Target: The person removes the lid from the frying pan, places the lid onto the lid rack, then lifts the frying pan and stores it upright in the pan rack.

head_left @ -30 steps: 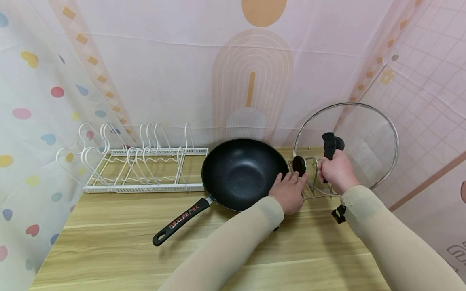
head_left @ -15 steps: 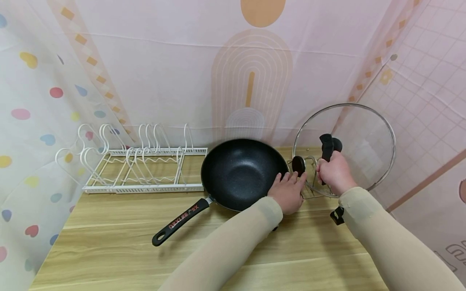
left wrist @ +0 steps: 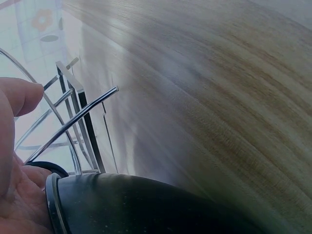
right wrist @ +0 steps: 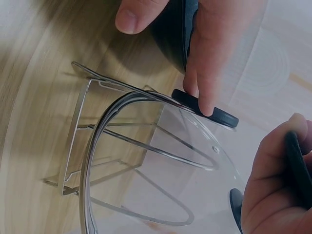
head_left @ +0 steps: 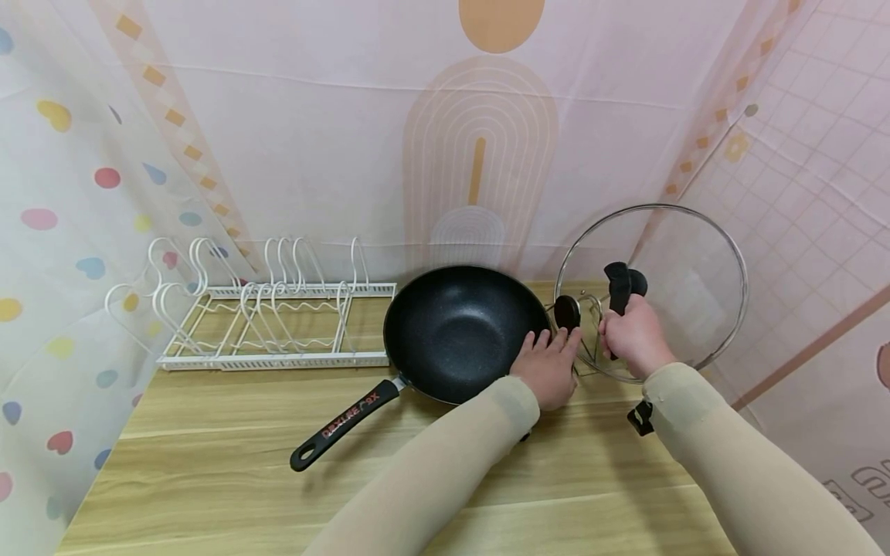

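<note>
Bright head view, soft shadows on tabletop [head_left: 208,448], hazy wrist views

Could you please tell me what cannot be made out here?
Head: part of the lid handle, covered by the right hand.
Head: exact red lettering on the pan handle, too small.
Left wrist: most of the pan, cut off by the bottom edge.
Right wrist: part of the lid rim, cut off by the bottom edge.

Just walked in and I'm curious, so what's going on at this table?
A person's right hand grips a lid by its handle, holding it roughly upright at a wire rack. The left hand touches a black disc there. A wok sits on the table, between that rack and a white rack.
</note>
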Demonstrator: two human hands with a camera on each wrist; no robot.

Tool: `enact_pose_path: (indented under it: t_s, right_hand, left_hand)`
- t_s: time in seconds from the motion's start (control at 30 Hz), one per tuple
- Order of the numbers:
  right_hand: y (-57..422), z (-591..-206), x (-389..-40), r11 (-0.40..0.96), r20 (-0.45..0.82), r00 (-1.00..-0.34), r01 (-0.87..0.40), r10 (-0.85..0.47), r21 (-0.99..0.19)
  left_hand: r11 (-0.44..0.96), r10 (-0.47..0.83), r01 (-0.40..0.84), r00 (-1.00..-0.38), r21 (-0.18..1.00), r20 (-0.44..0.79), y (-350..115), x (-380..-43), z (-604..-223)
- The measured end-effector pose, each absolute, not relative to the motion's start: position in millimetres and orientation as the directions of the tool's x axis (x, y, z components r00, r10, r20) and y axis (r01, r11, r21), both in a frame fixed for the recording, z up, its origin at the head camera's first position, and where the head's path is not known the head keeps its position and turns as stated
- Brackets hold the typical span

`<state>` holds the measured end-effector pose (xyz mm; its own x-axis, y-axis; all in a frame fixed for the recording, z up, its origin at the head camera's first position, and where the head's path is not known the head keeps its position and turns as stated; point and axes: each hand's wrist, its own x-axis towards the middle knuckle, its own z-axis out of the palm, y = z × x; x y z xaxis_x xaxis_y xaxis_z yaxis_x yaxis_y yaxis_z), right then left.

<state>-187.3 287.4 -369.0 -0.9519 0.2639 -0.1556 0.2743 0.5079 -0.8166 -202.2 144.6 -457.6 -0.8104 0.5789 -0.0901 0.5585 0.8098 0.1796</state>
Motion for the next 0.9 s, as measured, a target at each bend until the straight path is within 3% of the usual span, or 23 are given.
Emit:
enact_pose_path:
  t_s: [0.9]
  right_hand:
    - [279.9, -376.9, -181.1, 0.514, -0.170, -0.950, 0.286, 0.260, -0.809]
  left_hand:
    - [0.807, 0.584, 0.562, -0.805, 0.181, -0.107, 145.0, -205.3, -458.8]
